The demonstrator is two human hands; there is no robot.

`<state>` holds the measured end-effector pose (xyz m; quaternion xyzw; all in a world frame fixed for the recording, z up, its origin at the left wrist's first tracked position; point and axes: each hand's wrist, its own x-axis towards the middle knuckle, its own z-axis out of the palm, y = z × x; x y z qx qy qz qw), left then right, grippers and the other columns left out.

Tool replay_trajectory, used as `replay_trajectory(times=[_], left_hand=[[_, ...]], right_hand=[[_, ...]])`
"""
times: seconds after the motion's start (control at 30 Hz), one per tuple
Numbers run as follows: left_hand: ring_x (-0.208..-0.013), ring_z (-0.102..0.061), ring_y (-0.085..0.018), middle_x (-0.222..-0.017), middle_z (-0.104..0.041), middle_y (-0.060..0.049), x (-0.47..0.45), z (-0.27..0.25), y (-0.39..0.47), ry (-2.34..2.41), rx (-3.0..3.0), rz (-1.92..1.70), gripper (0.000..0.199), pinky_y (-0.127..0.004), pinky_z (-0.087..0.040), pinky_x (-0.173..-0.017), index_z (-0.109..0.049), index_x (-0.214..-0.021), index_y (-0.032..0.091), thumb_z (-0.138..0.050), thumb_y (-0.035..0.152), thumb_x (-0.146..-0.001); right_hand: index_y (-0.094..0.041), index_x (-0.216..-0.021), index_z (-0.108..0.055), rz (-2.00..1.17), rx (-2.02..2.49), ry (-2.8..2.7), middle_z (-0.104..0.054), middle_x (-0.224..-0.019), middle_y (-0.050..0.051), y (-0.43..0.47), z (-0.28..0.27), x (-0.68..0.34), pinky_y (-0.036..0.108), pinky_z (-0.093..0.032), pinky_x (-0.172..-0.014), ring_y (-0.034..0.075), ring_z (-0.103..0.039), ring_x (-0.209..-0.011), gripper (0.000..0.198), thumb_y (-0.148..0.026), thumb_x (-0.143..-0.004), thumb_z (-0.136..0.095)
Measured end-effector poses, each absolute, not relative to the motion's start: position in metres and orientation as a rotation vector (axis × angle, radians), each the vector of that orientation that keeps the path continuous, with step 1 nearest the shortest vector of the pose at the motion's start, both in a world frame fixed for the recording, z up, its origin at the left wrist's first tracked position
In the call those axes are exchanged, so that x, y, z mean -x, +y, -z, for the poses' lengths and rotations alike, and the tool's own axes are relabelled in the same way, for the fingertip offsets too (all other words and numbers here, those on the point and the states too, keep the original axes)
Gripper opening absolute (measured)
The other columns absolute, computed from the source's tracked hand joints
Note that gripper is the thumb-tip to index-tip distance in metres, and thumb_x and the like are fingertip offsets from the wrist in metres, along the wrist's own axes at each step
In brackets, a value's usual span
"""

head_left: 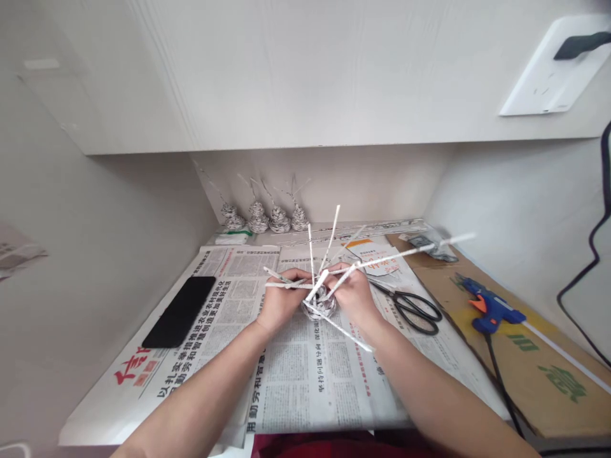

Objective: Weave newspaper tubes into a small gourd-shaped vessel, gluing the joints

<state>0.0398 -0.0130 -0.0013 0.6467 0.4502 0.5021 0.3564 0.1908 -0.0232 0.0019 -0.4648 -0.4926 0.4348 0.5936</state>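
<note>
Between my hands is a small round weave of rolled newspaper sticks (pixel 319 310), with several white paper sticks fanning out from it upward and to both sides. My left hand (pixel 285 296) grips its left side, fingers curled in, with stick ends poking out past the knuckles. On the opposite side my right hand (pixel 354 292) is closed on the weave and its sticks; one long stick reaches from there far to the right. The fingertips of both hands are partly hidden behind the sticks.
Newspaper (pixel 291 375) covers the tabletop. A black phone (pixel 180 312) lies left; black scissors (pixel 414 310) lie right. A blue glue gun (pixel 494 308) rests on cardboard (pixel 548 375). Several woven paper pieces (pixel 279 218) stand at the back beside long paper sticks (pixel 353 232). A shelf panel (pixel 305 83) overhangs.
</note>
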Motion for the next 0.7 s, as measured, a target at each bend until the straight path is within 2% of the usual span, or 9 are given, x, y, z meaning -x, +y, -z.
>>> replay_trajectory(times=[0.13,0.3,0.4,0.47,0.6,0.7], left_hand=[[-0.076,-0.069,-0.020,-0.084,-0.075,-0.007,-0.039,0.000,-0.011,1.171,-1.574,-1.236,0.019,-0.028,-0.055,-0.070,-0.073,-0.086,0.014,-0.070,0.021,-0.068],[-0.080,-0.070,-0.022,-0.085,-0.076,-0.008,-0.032,-0.002,-0.006,1.073,-1.551,-1.076,0.021,-0.030,-0.054,-0.074,-0.075,-0.086,0.013,-0.068,0.016,-0.066],[-0.075,-0.069,-0.022,-0.082,-0.076,-0.007,-0.028,-0.002,-0.004,1.040,-1.434,-1.008,0.024,-0.028,-0.053,-0.067,-0.075,-0.087,0.013,-0.069,0.018,-0.064],[-0.070,-0.069,-0.021,-0.078,-0.075,-0.007,-0.028,0.000,-0.003,1.011,-1.350,-0.998,0.025,-0.028,-0.052,-0.063,-0.075,-0.088,0.012,-0.071,0.021,-0.064],[-0.070,-0.068,-0.019,-0.078,-0.075,-0.006,-0.030,0.000,-0.004,1.030,-1.385,-1.047,0.022,-0.027,-0.052,-0.067,-0.075,-0.084,0.012,-0.074,0.020,-0.063],[-0.066,-0.066,-0.018,-0.077,-0.075,-0.005,-0.030,-0.003,-0.006,1.077,-1.463,-1.016,0.020,-0.026,-0.052,-0.065,-0.075,-0.083,0.013,-0.074,0.019,-0.064]], right_hand=[[-0.019,-0.067,-0.062,-0.949,1.132,-1.136,-0.064,-0.060,-0.001,-0.029,0.002,-0.191,0.025,-0.045,-0.053,0.014,-0.058,-0.054,0.010,-0.025,-0.067,-0.070],[-0.019,-0.068,-0.062,-0.942,1.118,-1.144,-0.067,-0.066,0.001,-0.034,0.005,-0.190,0.027,-0.047,-0.057,0.016,-0.061,-0.059,0.007,-0.023,-0.067,-0.068],[-0.020,-0.072,-0.064,-0.944,1.090,-1.161,-0.068,-0.068,0.000,-0.033,0.008,-0.188,0.027,-0.049,-0.058,0.016,-0.062,-0.061,0.004,-0.022,-0.069,-0.066],[-0.021,-0.077,-0.066,-0.932,1.057,-1.181,-0.069,-0.072,0.000,-0.031,0.009,-0.187,0.027,-0.051,-0.062,0.016,-0.064,-0.064,0.007,-0.021,-0.070,-0.066],[-0.021,-0.086,-0.069,-0.975,0.966,-1.245,-0.072,-0.082,0.002,-0.033,0.009,-0.188,0.028,-0.054,-0.069,0.017,-0.067,-0.072,0.012,-0.020,-0.075,-0.063],[-0.021,-0.090,-0.070,-0.948,0.958,-1.316,-0.073,-0.088,0.004,-0.035,0.008,-0.188,0.028,-0.055,-0.070,0.017,-0.068,-0.077,0.017,-0.016,-0.078,-0.058]])
